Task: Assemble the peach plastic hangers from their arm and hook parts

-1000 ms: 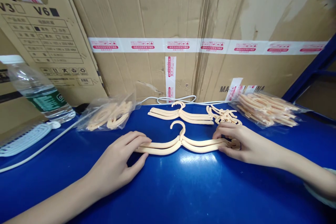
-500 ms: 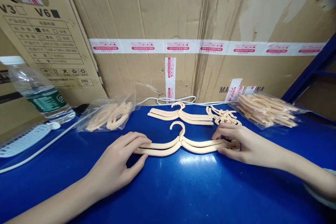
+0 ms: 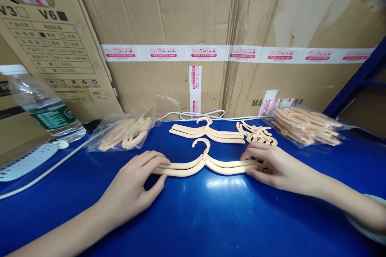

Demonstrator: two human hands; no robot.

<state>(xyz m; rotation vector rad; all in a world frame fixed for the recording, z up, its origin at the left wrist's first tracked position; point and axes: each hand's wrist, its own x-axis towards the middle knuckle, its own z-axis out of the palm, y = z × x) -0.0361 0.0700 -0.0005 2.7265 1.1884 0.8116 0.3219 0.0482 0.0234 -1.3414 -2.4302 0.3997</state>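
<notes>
A cream plastic clothes hanger lies on the blue tabletop with its hook pointing away from me; each side shows two arms, one above the other. My left hand has thumb and fingers closed around its left end. Its right end sits between the thumb and fingers of my right hand, and another pale piece shows partly under that palm. Just behind lies a stack of similar hangers, hook at the back. Loose cream hook pieces are heaped beyond my right fingers.
Plastic bags of cream parts lie at back left and back right. A water bottle and a pale blue slotted brush stand at left, near a white cable. Cardboard walls the back.
Both hands and the held hanger have shifted slightly left, and the hanger's hook has moved with them. The stack and bags stay where they were.
</notes>
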